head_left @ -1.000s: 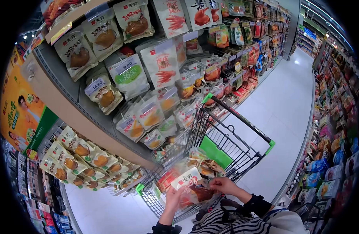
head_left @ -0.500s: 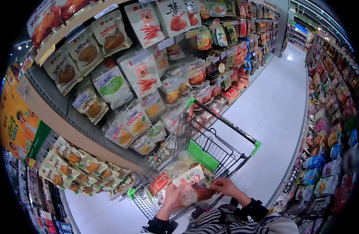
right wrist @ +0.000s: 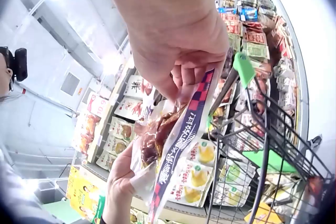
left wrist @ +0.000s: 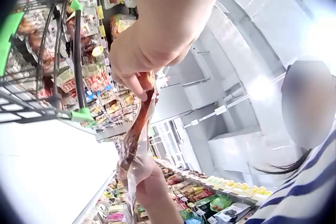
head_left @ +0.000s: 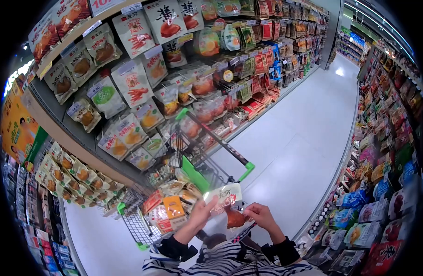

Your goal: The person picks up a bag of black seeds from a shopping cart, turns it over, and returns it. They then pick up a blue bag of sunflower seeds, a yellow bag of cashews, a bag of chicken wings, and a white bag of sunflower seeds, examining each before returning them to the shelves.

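Observation:
A clear-fronted packet of brown meat [head_left: 236,217] with a white label is held up in front of the striped shirt, between both hands. At its left edge the left hand [head_left: 200,216] pinches it with thumb and fingers. My right hand [head_left: 262,217] grips the opposite edge with curled fingers. In the left wrist view the packet [left wrist: 137,129] is seen edge-on, the left hand [left wrist: 152,50] above it. A dark blue and red checked strip runs along the packet [right wrist: 157,145] in the right wrist view, below the right hand [right wrist: 184,56].
A wire shopping cart [head_left: 138,221] with a green seat flap holds several packets, including an orange one [head_left: 174,207]. Shelves of hanging packets [head_left: 133,83] line the left side, more packets [head_left: 372,207] the right, and a pale floor [head_left: 289,152] runs between.
The view has swung right, so the cart and shelves stand further left in it. Both hands have lifted the packet clear of the cart's contents, and the orange packet in the cart now shows.

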